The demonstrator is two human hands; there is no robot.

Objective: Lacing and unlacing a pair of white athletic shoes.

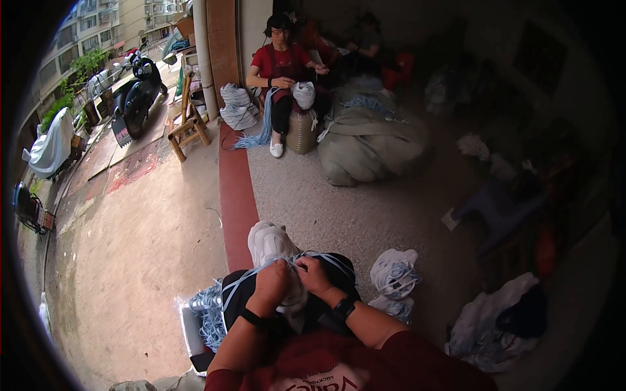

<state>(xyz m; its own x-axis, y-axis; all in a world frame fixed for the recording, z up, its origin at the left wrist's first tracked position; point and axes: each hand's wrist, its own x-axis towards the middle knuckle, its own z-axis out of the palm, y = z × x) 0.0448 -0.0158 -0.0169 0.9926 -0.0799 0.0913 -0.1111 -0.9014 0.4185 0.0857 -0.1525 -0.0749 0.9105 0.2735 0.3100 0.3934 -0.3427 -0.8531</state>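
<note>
As left hand (272,284) and right hand (314,275) pinch blue laces (261,266) at shoe (268,242), more heaped in white box (190,336)

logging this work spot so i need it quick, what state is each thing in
left hand: closed on light-blue lace
right hand: fingers closed at the lace
white shoe: toe pointing away, lacing partly hidden
white box: open, holding piled blue laces
grey-green sack: bulging, on the floor
wooden chair: upright
black scooter: parked upright
</note>
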